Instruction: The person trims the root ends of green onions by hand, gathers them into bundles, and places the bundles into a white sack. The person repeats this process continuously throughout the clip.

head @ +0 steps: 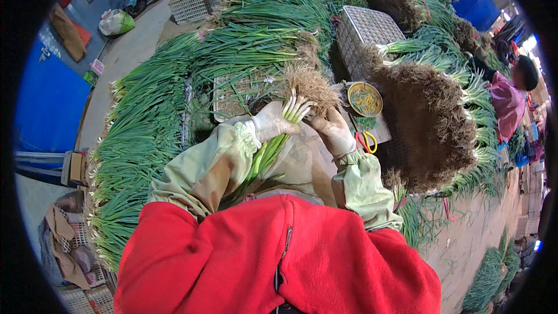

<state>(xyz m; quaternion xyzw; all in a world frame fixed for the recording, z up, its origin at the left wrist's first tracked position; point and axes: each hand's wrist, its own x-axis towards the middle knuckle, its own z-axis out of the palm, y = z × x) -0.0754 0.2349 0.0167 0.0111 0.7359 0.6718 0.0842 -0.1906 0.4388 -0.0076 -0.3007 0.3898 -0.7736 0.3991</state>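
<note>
A bunch of green onions [297,107] lies across my lap, its white stems and brown roots pointing away from me. My gloved left hand [272,123] is wrapped around the stems below the roots. Its green leaves [266,155] trail down beneath my left forearm. My gloved right hand [333,133] holds the root end from the right, with its fingers curled against the stems and partly hidden by the roots. Beside the right wrist lie scissors [369,141] with red and yellow handles. Just beyond that hand is a round yellow bowl [365,99] holding yellow bands.
Green onions [139,139] are heaped along my left, with another pile [261,17] ahead. Stacked bunches [429,126] show their roots on the right. An upturned plastic crate [372,24] stands ahead right. A person in a pink checked top [507,104] is at far right.
</note>
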